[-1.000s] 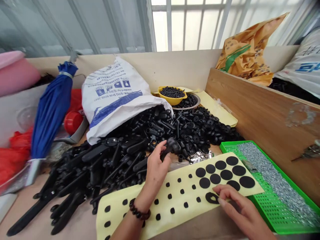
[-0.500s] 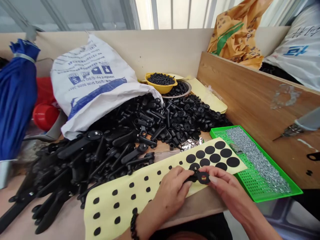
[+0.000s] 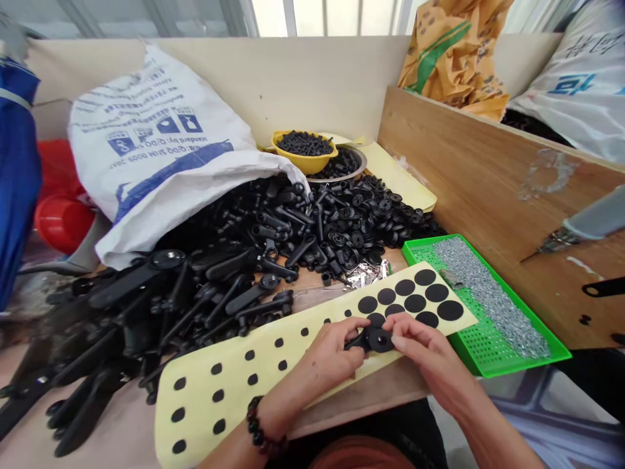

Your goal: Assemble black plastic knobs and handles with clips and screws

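My left hand (image 3: 325, 358) grips a small black plastic handle (image 3: 359, 341) by its narrow arm, thumb and index finger closed round it. At the handle's wide round end lies a black round sticker (image 3: 379, 339) with a hole in its middle. The thumb and fingers of my right hand (image 3: 432, 355) pinch the edge of this round end and sticker. Both hands are over a long pale yellow backing sheet (image 3: 195, 407), which bears rows of small black dots on the left and large black circles (image 3: 450, 310) on the right.
Piles of black plastic handles (image 3: 254, 293) spill from a white sack (image 3: 161, 130). Behind them stands a yellow bowl (image 3: 312, 163) of black parts. A green tray (image 3: 488, 365) of small metal pieces lies at right, near a wooden partition (image 3: 469, 156) with a power driver (image 3: 586, 221).
The black round sticker, earlier held tilted beside the handle, now lies against its round end. My right fingers have moved in over its edge. The camera view has shifted slightly.
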The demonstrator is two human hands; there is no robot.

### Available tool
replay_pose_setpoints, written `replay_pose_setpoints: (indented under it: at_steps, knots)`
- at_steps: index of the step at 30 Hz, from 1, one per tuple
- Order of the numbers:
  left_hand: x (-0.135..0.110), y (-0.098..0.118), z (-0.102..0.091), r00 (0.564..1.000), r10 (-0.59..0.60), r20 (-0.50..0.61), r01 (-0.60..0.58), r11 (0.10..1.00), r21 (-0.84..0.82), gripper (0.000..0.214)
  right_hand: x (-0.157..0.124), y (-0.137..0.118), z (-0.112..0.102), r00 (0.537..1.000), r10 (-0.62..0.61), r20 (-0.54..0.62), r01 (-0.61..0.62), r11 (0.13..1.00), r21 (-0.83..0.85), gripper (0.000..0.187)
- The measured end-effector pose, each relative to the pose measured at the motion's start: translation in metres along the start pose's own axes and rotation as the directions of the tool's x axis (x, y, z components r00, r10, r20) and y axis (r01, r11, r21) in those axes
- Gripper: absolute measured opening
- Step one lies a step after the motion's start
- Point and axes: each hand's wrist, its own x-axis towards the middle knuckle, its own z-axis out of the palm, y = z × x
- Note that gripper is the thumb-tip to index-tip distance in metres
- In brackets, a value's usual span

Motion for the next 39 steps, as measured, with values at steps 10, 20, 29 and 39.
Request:
replay_pose_setpoints:
  at_steps: [10,20,29,39]
  knots:
    - [-0.003,0.009,0.001,0.998,0.043,-0.052,-0.037,0.994,0.102,0.052,0.003,-0.001,0.002,0.999,-0.005,0.044,0.007,0.998,-0.056,0.024]
    - [-0.011,0.017,-0.001,0.992,0.109,-0.062,-0.092,0.969,0.228,0.057,0.003,-0.001,0.002,0.999,-0.006,0.049,0.01,0.997,-0.073,0.023]
    - [-0.012,0.014,-0.001,0.99,0.116,-0.075,-0.096,0.969,0.226,0.055,0.003,0.001,0.001,0.998,0.002,0.055,0.001,0.999,-0.046,0.021]
    - [-0.011,0.018,-0.001,0.989,0.14,-0.056,-0.124,0.967,0.222,0.055,0.004,0.001,0.0,0.998,-0.003,0.068,0.007,0.998,-0.055,0.02]
